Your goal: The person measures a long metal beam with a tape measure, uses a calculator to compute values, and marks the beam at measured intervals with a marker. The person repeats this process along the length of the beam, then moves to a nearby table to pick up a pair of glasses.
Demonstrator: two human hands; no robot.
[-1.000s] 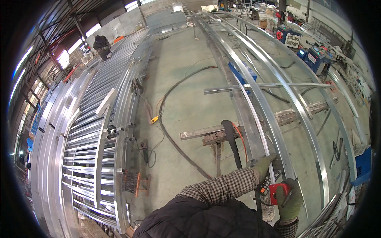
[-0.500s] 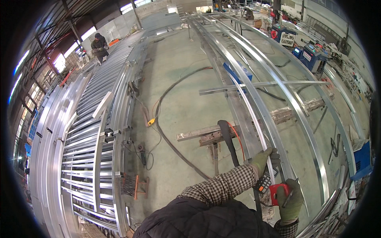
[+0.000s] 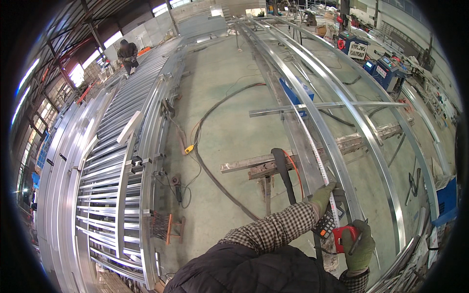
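Workshop floor of grey concrete [image 3: 234, 117], with long curved metal rails [image 3: 337, 146] running away across it.

Near the lower right, the left hand [image 3: 322, 198], in a green glove, presses its fingers down on a white measuring tape [image 3: 317, 156] that lies stretched along one rail. The right hand [image 3: 359, 249], gloved too, is closed around the red tape measure case [image 3: 339, 237] and also holds a dark pen between its fingers. A calculator [image 3: 326, 224] sits just between the two hands. Dark cables [image 3: 215, 171] snake over the floor, stacked metal frames [image 3: 112, 185] lie at the left, and another person [image 3: 128, 53] stands well apart at the far end.
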